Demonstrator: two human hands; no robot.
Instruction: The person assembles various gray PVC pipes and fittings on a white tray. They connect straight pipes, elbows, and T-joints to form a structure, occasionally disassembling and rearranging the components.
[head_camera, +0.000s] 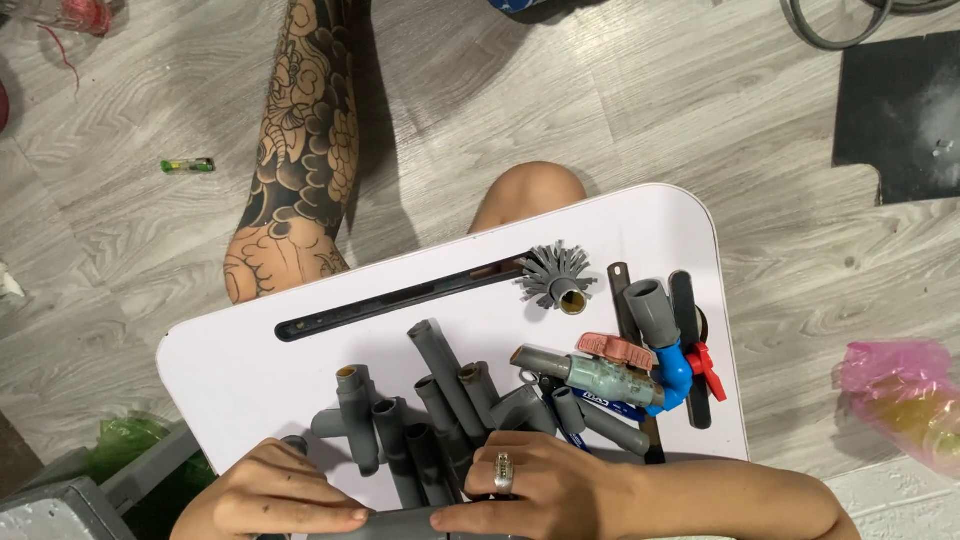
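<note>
Left hand: curled over the left end of a grey pipe, fingertips pressed on it.
Pipe: lying crosswise at the near edge of the white lap table (partly cut off below).
Right hand: ringed, closed on the pipe's right end.
Further right: grey fittings, grey valve, blue valve.

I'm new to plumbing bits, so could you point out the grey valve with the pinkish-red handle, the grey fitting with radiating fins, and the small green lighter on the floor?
Grey valve with pinkish-red handle (600, 375): head view, on its grey body.
Grey finned fitting (553, 275): head view, on the fins.
Small green lighter (187, 165): head view, mid-body.
</note>
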